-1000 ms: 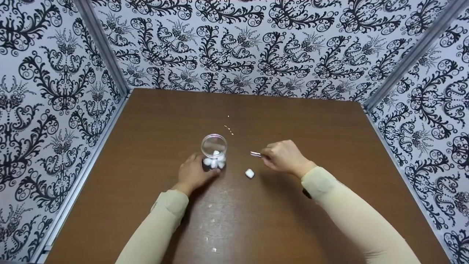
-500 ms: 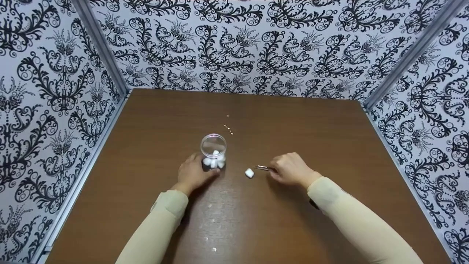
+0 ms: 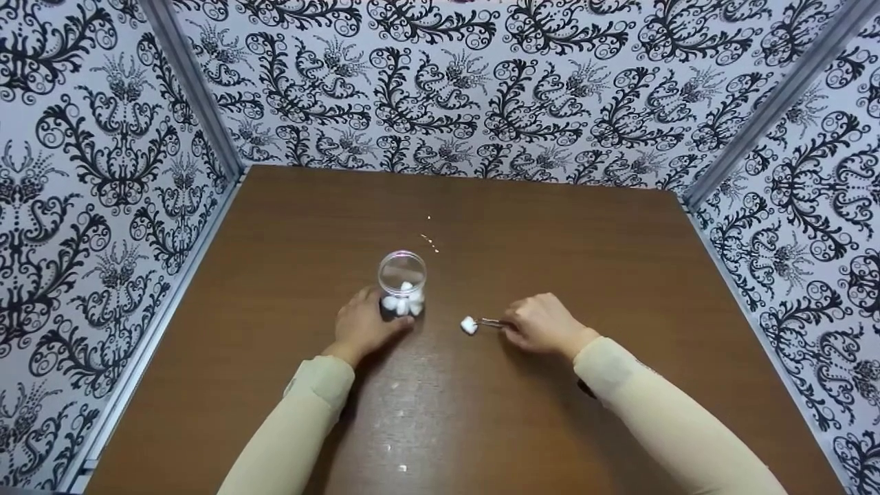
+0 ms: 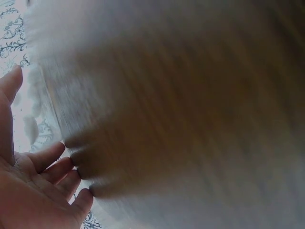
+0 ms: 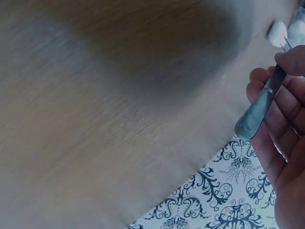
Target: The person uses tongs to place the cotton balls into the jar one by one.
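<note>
My left hand (image 3: 364, 323) holds a clear jar (image 3: 402, 269) upright on the table, thumb in front and fingers around its left side. Several white cotton balls (image 3: 402, 305) lie in the bottom of the jar. To the right of it, a single cotton ball (image 3: 468, 325) sits on the tabletop. Between thumb and fingers, my right hand (image 3: 546, 323) pinches metal tweezers (image 3: 491, 322), whose tips reach the right side of that loose ball. The right wrist view shows the rounded back end of the tweezers (image 5: 257, 109) sticking out past the fingers.
The brown wooden table (image 3: 550, 227) is walled by patterned panels (image 3: 447, 89) at the back and both sides. Grey metal posts (image 3: 196, 89) stand at the corners. Small bright glints (image 3: 430, 240) show on the wood behind the jar.
My right hand has come down toward me and brought the tweezers' tips from above right of the loose cotton ball to its side. The left hand and jar have stayed put.
</note>
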Action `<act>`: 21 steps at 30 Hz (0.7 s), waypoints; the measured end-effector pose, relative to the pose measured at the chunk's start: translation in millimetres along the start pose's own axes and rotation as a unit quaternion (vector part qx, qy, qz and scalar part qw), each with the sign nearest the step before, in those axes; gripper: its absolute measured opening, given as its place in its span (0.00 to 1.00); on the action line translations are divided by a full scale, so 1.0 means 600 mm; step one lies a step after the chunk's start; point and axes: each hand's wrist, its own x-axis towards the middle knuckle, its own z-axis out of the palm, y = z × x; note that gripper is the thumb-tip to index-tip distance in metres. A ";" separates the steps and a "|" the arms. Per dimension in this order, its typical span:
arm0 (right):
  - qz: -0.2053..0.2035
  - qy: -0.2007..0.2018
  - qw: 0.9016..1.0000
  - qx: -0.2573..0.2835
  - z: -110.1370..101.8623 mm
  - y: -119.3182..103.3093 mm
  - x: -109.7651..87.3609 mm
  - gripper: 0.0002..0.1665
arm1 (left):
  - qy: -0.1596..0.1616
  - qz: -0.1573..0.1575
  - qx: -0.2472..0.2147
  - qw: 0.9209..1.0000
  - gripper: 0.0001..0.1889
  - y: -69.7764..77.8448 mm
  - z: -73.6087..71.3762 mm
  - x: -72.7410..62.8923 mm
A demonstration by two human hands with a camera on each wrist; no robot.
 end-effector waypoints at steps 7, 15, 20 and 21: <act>0.000 -0.003 1.000 0.000 0.003 -0.002 0.001 0.11 | -0.001 -0.001 -0.004 1.000 0.46 0.000 -0.001 -0.001; 0.004 -0.003 1.000 0.017 0.003 -0.007 0.005 0.14 | -0.001 0.002 0.000 1.000 0.44 -0.001 -0.001 -0.001; 0.001 -0.005 1.000 0.015 0.004 -0.010 0.008 0.13 | 0.000 0.002 0.001 1.000 0.44 -0.003 0.001 0.001; 0.000 -0.005 1.000 0.016 0.004 -0.011 0.009 0.13 | 0.000 0.002 0.002 1.000 0.44 -0.003 0.001 0.001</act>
